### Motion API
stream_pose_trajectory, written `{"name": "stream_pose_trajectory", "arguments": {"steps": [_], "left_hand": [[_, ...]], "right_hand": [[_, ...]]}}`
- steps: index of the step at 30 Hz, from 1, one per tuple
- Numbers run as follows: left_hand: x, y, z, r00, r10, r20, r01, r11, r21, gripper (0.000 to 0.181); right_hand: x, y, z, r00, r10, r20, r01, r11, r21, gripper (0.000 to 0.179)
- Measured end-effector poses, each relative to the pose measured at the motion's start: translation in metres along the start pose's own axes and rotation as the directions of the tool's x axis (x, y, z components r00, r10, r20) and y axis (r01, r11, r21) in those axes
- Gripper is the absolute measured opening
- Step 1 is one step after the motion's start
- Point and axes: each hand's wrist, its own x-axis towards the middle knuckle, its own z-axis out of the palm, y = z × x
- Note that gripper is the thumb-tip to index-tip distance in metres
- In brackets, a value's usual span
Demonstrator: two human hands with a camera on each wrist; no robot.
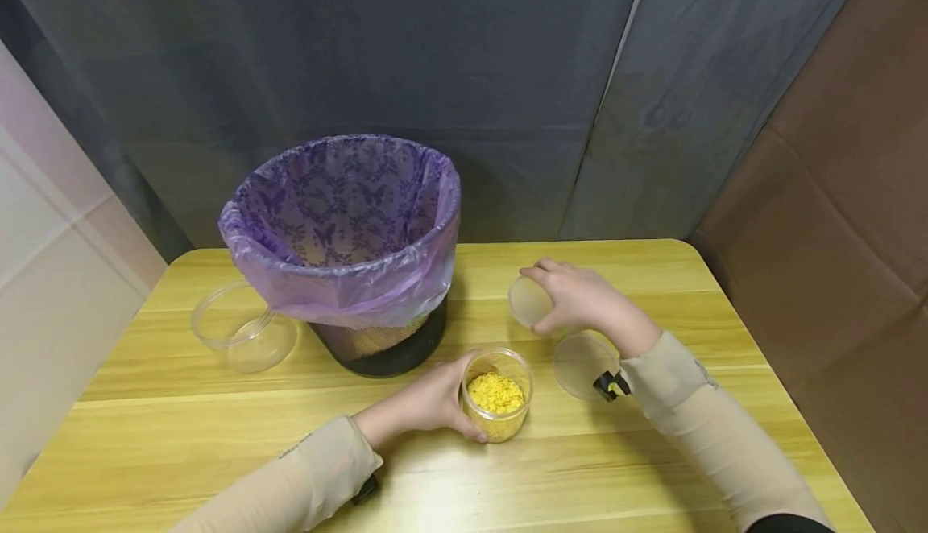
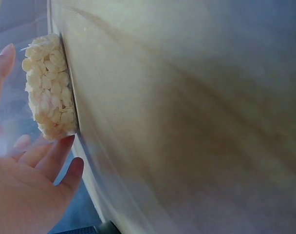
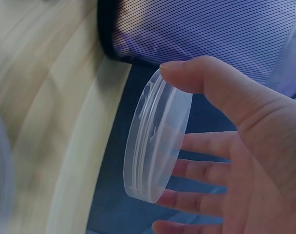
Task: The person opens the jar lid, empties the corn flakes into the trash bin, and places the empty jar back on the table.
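My left hand (image 1: pixel 431 398) grips a clear plastic jar (image 1: pixel 530 388) on the table, thumb on the near side and fingers round the back. Yellow flakes (image 1: pixel 496 393) fill its lower part; in the left wrist view those flakes (image 2: pixel 50 87) show pale through the wall. Farther back and to the right, my right hand (image 1: pixel 580 299) holds a translucent screw lid (image 1: pixel 528 303) by its edge. The right wrist view has this lid (image 3: pixel 157 141) tilted up between thumb and fingers. A second round lid (image 1: pixel 580 364) lies flat on the table below my right wrist.
A mesh bin (image 1: pixel 406 356) lined with a purple patterned bag (image 1: pixel 341 291) stands at the back left of the table. Beside it, a clear round container (image 1: pixel 254 348) sits at the left. Dark cloth (image 1: pixel 507 74) hangs behind the wooden table (image 1: pixel 217 428).
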Motion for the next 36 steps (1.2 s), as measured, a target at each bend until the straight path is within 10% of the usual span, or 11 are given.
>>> {"name": "stream_pose_trajectory", "arguments": {"steps": [36], "left_hand": [[-0.001, 0.001, -0.001, 1.000, -0.012, 0.010, 0.012, 1.000, -0.012, 0.107]], "right_hand": [[0.017, 0.033, 0.071, 0.994, 0.077, 0.074, -0.078, 0.997, 0.013, 0.088]]}}
